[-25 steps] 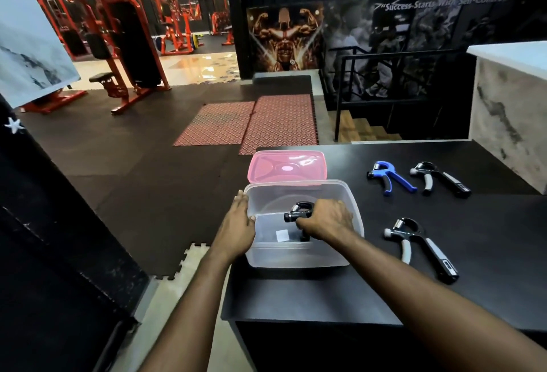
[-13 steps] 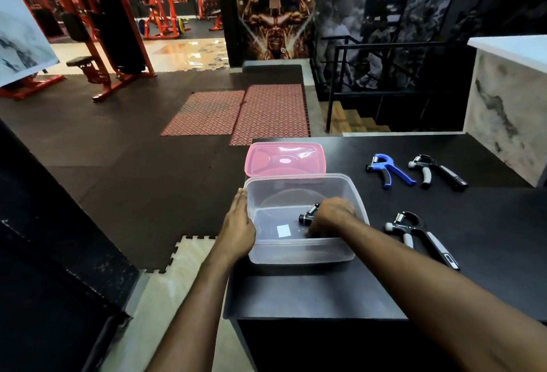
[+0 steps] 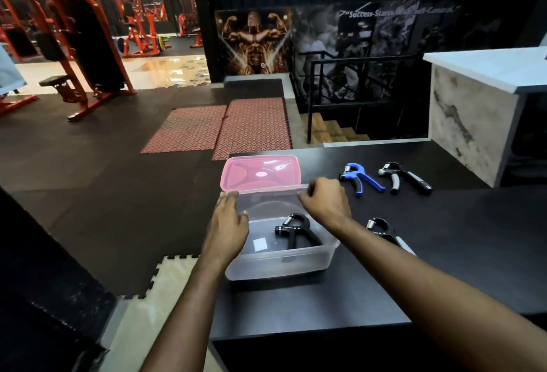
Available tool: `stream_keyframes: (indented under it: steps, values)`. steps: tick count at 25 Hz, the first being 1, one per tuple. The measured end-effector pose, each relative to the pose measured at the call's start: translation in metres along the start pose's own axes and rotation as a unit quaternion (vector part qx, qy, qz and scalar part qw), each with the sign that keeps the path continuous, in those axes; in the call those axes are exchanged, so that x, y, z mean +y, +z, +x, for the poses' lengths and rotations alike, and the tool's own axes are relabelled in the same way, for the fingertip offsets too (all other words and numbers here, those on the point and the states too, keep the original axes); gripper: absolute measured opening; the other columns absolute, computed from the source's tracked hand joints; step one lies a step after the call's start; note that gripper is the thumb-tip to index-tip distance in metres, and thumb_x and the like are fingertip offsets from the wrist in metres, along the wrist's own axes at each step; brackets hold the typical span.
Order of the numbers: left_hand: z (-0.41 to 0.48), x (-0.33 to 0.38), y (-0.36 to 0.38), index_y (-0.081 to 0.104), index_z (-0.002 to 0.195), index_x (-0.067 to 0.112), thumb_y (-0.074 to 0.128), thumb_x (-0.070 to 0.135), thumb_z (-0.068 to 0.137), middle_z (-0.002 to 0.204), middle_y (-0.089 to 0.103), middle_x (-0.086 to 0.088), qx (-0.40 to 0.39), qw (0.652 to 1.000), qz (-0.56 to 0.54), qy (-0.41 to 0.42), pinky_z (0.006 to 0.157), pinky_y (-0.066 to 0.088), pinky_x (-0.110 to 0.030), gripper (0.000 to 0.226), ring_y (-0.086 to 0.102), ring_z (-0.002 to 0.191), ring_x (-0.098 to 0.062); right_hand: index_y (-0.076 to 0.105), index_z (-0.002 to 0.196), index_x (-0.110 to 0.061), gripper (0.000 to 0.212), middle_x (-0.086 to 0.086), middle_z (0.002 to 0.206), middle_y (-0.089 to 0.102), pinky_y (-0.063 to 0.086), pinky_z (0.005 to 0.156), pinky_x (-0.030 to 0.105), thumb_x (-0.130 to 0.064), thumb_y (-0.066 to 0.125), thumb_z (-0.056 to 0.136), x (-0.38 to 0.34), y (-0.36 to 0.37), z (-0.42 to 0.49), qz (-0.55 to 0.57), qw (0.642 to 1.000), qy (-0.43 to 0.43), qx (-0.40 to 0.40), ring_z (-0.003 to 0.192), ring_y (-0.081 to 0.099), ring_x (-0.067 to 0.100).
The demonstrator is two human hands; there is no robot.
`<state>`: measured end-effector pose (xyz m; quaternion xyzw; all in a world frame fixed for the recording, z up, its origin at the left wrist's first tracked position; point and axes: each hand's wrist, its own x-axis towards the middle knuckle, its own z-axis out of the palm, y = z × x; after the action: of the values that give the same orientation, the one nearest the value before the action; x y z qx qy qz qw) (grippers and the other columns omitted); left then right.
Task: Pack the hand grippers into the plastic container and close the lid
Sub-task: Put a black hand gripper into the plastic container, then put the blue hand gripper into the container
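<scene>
Grippers number four: one black hand gripper (image 3: pixel 296 231) lies inside the clear plastic container (image 3: pixel 281 265), and three lie right of it on the black worktop (image 3: pixel 325 306). One pink lid (image 3: pixel 262 171) sits behind the container. Left hand (image 3: pixel 228 223) rests on its left rim; right hand (image 3: pixel 325 201) hovers above, loosely curled, empty. Gym machines (image 3: pixel 74 45) stand beyond.
</scene>
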<state>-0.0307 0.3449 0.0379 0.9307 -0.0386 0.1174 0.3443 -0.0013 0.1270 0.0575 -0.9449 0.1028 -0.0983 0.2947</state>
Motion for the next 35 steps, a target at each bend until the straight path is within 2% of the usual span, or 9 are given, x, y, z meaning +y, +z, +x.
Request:
stream_keyframes:
  steps: [3, 5, 7, 10, 15, 19, 24, 29, 35]
  values:
    - [0.014, 0.037, 0.025, 0.043, 0.141, 0.010, 0.048, 0.018, 0.092, 0.147, 0.045, -0.007, -0.016, 0.999, 0.005, 0.035, 0.110, 0.034, -0.035, 0.050, 0.041, 0.136, -0.023, 0.063, 0.065, -0.010, 0.024, 0.008, 0.064, 0.066, 0.046, 0.057, 0.030, -0.030, 0.063, 0.078, 0.025, -0.029, 0.028, 0.045, 0.997, 0.006, 0.060, 0.069, 0.065, 0.033]
    - [0.025, 0.067, 0.049, 0.045, 0.140, 0.011, 0.049, 0.019, 0.092, 0.144, 0.048, -0.007, -0.021, 0.998, 0.013, 0.055, 0.108, 0.037, -0.036, 0.049, 0.044, 0.133, -0.024, 0.064, 0.067, -0.011, 0.022, 0.007, 0.066, 0.068, 0.050, 0.059, 0.030, -0.031, 0.065, 0.075, 0.056, -0.044, 0.053, 0.048, 0.997, 0.029, 0.061, 0.070, 0.065, 0.031]
    - [0.036, 0.092, 0.072, 0.048, 0.137, 0.010, 0.051, 0.018, 0.090, 0.139, 0.052, -0.010, -0.026, 0.997, 0.022, 0.076, 0.109, 0.036, -0.036, 0.047, 0.045, 0.131, -0.026, 0.066, 0.067, -0.014, 0.022, 0.004, 0.067, 0.070, 0.057, 0.063, 0.033, -0.035, 0.068, 0.072, 0.085, -0.052, 0.076, 0.047, 0.997, 0.042, 0.042, 0.071, 0.069, 0.028]
    - [0.059, 0.137, 0.123, 0.049, 0.136, 0.005, 0.052, 0.018, 0.090, 0.134, 0.055, -0.014, -0.042, 0.992, 0.043, 0.108, 0.110, 0.033, -0.036, 0.048, 0.046, 0.129, -0.029, 0.066, 0.074, -0.018, 0.019, 0.004, 0.077, 0.074, 0.055, 0.068, 0.033, -0.036, 0.073, 0.073, 0.135, -0.061, 0.118, 0.044, 0.998, 0.043, 0.009, 0.080, 0.070, 0.026]
    - [0.098, 0.182, 0.203, 0.046, 0.138, 0.004, 0.051, 0.023, 0.092, 0.140, 0.050, -0.015, -0.052, 0.993, 0.087, 0.062, 0.115, 0.027, -0.035, 0.050, 0.039, 0.136, -0.028, 0.066, 0.090, -0.018, 0.028, 0.009, 0.093, 0.073, 0.055, 0.073, 0.037, -0.040, 0.074, 0.075, 0.194, -0.050, 0.177, 0.020, 0.998, 0.005, -0.057, 0.092, 0.068, 0.031]
    - [0.108, 0.169, 0.246, 0.045, 0.135, 0.004, 0.049, 0.022, 0.092, 0.139, 0.049, -0.016, -0.073, 0.991, 0.102, -0.048, 0.112, 0.030, -0.037, 0.047, 0.038, 0.134, -0.029, 0.064, 0.110, -0.009, 0.056, 0.015, 0.110, 0.069, 0.048, 0.081, 0.037, -0.052, 0.076, 0.076, 0.215, -0.024, 0.200, -0.023, 0.993, -0.042, -0.111, 0.106, 0.063, 0.035]
    - [0.097, 0.131, 0.285, 0.030, 0.149, 0.005, 0.041, 0.028, 0.096, 0.158, 0.029, -0.012, -0.086, 0.981, 0.146, -0.095, 0.122, 0.012, -0.035, 0.059, 0.020, 0.148, -0.028, 0.056, 0.126, -0.007, 0.096, 0.013, 0.126, 0.054, 0.043, 0.096, 0.041, -0.080, 0.067, 0.064, 0.220, 0.004, 0.206, -0.099, 0.989, -0.038, -0.105, 0.119, 0.050, 0.032]
    - [0.088, 0.113, 0.299, 0.024, 0.153, 0.014, 0.027, 0.040, 0.097, 0.163, 0.017, -0.003, -0.044, 0.975, 0.206, -0.072, 0.123, 0.009, -0.039, 0.061, 0.011, 0.151, -0.021, 0.053, 0.126, -0.009, 0.089, 0.009, 0.125, 0.048, 0.045, 0.086, 0.042, -0.070, 0.066, 0.063, 0.215, 0.015, 0.210, -0.114, 0.990, -0.013, -0.084, 0.115, 0.050, 0.032]
    - [0.087, 0.111, 0.303, 0.024, 0.153, 0.016, 0.024, 0.042, 0.096, 0.163, 0.017, -0.001, -0.030, 0.972, 0.222, -0.073, 0.122, 0.010, -0.038, 0.063, 0.011, 0.151, -0.018, 0.053, 0.127, -0.005, 0.084, 0.010, 0.124, 0.049, 0.045, 0.087, 0.046, -0.067, 0.063, 0.071, 0.207, 0.025, 0.193, -0.147, 0.988, -0.005, -0.047, 0.117, 0.049, 0.033]
